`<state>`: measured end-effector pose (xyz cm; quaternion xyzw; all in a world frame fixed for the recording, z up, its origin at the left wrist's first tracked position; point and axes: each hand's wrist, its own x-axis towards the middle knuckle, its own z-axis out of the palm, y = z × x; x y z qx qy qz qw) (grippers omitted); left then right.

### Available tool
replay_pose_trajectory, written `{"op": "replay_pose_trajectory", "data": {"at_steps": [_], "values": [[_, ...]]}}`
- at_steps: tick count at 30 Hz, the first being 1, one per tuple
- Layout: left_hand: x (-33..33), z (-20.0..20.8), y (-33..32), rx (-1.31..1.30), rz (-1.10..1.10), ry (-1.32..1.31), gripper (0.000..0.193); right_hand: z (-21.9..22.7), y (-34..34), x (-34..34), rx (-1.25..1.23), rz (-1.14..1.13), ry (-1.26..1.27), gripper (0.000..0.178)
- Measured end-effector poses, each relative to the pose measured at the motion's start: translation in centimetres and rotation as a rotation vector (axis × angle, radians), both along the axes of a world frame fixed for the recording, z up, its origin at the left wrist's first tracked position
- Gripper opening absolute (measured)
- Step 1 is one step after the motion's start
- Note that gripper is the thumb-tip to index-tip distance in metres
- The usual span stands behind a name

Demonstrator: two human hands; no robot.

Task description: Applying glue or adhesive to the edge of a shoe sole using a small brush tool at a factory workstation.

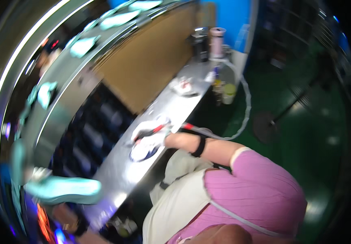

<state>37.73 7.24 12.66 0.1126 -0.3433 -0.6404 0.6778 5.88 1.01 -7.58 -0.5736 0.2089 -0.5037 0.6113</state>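
Observation:
My left hand (40, 174), in a white glove, is at the lower left, closed on the edge of a teal shoe sole (63, 189). The sole lies lengthwise, above the metal bench and beside the conveyor. My right hand (153, 136), also gloved in white, is over the bench, its fingers around a black-and-red hand tool (149, 132). Motion blur hides the tool's tip. Under that hand sits a white round dish (141, 153) with a dark blue rim. A red fitting (187, 126) with a pale hose shows behind the wrist.
Teal soles (84, 46) lie along the conveyor (67, 83) at left. A brown board (147, 57) stands behind the metal bench (120, 175). Farther along are crumpled white material (182, 84), a pink tumbler (217, 40) and a dark bottle (201, 44). A hose (247, 101) hangs at the right.

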Motion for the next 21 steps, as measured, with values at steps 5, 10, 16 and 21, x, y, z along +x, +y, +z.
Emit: {"op": "replay_pose_trajectory", "data": {"at_steps": [5, 10, 16, 21], "values": [[-6.0, -14.0, 0.5, 0.295, -0.225, 0.169, 0.029, 3.9, 2.5, -1.7, 0.257, -0.002, -0.098, 0.014], [-10.1, -18.4, 3.4, 0.567, -0.206, 0.219, 0.087, 3.3, 1.2, -0.4, 0.194, -0.071, 0.251, 0.020], [-11.7, -18.4, 2.4, 0.532, -0.186, 0.324, 0.076, 3.4, 0.6, 2.4, 0.313, 0.058, 0.136, 0.022], [-14.3, -18.2, 1.8, 0.503, -0.007, 0.197, 0.071, 3.9, 0.5, 4.0, 0.292, 0.012, 0.034, 0.016]]}}
